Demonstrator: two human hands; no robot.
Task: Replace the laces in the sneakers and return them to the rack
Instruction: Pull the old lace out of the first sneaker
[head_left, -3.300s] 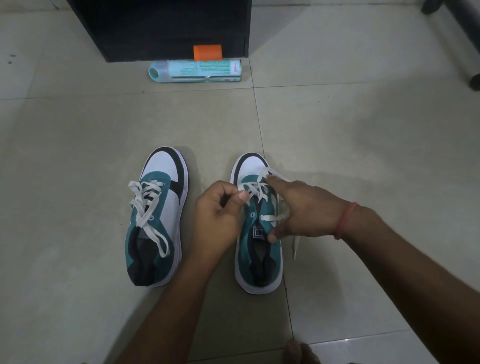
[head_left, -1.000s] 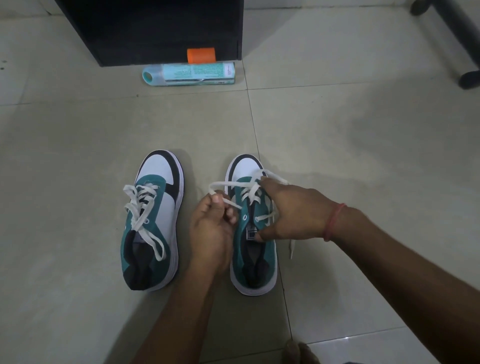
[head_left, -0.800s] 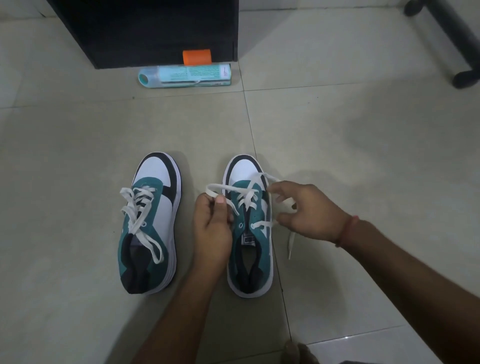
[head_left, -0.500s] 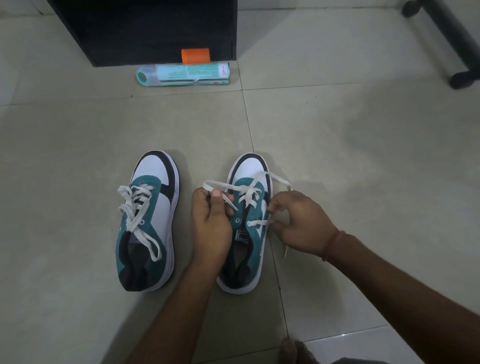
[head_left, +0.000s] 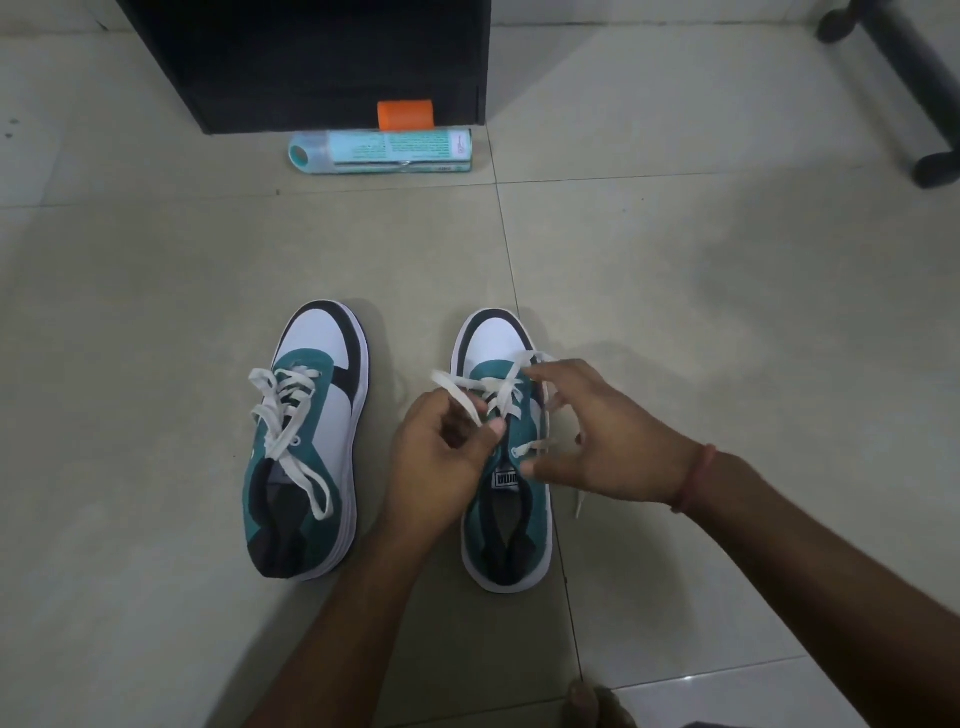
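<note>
A: Where's the lace being worked on?

B: The white lace (head_left: 462, 387) is pinched in the left hand (head_left: 441, 457), fingers curled round it, just left of the right sneaker (head_left: 506, 467).

A: And the right hand (head_left: 608, 441)?

B: Fingers spread loosely over the eyelets, gripping nothing I can see.

A: The other shoe?

B: The left sneaker (head_left: 306, 441) sits on the tiled floor (head_left: 727, 312), left of the pinching hand, laced

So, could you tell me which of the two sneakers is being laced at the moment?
The right sneaker: both hands are at its white lace, while the left sneaker lies untouched beside it.
</note>
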